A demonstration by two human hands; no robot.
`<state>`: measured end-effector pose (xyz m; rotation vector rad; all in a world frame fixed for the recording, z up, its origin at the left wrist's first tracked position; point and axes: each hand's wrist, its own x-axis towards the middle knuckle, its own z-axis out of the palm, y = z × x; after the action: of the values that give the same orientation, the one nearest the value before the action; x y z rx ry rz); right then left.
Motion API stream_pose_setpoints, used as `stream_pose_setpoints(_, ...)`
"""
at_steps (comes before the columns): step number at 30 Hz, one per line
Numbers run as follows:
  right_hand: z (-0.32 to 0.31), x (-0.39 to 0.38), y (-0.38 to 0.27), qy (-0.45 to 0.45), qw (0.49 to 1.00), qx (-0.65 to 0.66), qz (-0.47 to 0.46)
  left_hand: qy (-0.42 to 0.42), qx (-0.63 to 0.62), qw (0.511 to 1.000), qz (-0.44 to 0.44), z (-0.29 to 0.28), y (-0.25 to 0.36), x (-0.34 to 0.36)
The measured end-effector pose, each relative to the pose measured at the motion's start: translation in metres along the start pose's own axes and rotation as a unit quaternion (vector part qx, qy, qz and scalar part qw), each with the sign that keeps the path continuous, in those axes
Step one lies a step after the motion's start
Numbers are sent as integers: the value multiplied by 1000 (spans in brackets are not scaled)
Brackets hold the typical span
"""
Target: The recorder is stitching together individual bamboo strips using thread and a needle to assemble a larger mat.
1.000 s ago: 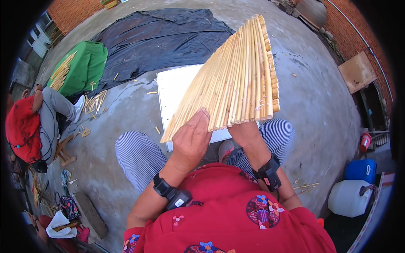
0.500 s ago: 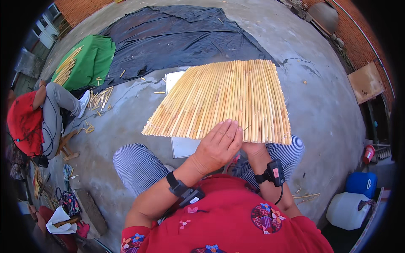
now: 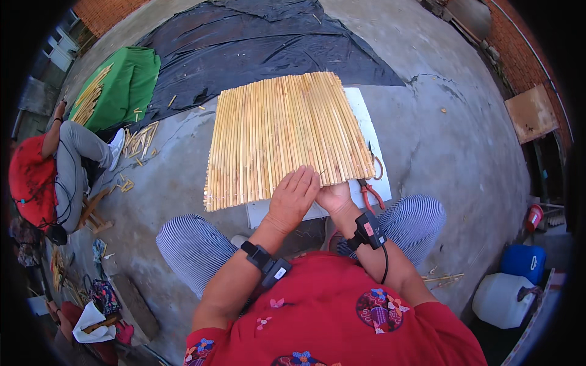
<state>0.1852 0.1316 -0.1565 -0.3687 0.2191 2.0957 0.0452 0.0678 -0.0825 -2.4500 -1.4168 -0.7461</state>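
Note:
A mat of pale straw-coloured stalks [image 3: 281, 134], bound side by side, rests over a white board [image 3: 366, 131] in front of me. My left hand [image 3: 296, 194] lies on top of its near edge, fingers stretched and close together. A short thin dark strand shows beside those fingertips; its kind is too small to tell. Under the same edge, my right hand [image 3: 334, 198] grips the mat from below, its fingers hidden by the stalks. Red-handled pliers [image 3: 370, 194] lie on the board just right of the mat, next to another curved-handled tool [image 3: 378, 168].
Beyond the board spreads a black sheet [image 3: 256, 55], with a green cloth [image 3: 137, 79] carrying stalks at its left. A person in red [image 3: 36, 177] sits at left near loose stalk pieces [image 3: 140, 140]. Blue [image 3: 523, 265] and white [image 3: 502, 300] jugs stand at right.
The mat has shifted left and turned, with both hands moving left along with it. The board's right side and the pliers have come into sight. My left hand stays on the near edge.

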Motion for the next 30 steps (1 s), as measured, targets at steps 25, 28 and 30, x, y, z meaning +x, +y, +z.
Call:
stream_pose_setpoints(25, -55, -91, -100, 317, 240, -895, -203, -68, -69, 972, -212, 61, -40, -66)
stream_pose_setpoints(28, -44, -94, -105, 372, 664, -648, -26, -57, -76, 972, -215, 61, -39, -67)
stream_pose_setpoints(30, -36, -101, -101, 338, 713, -614, -13, -57, -85, 971, -217, 60, -38, -68)
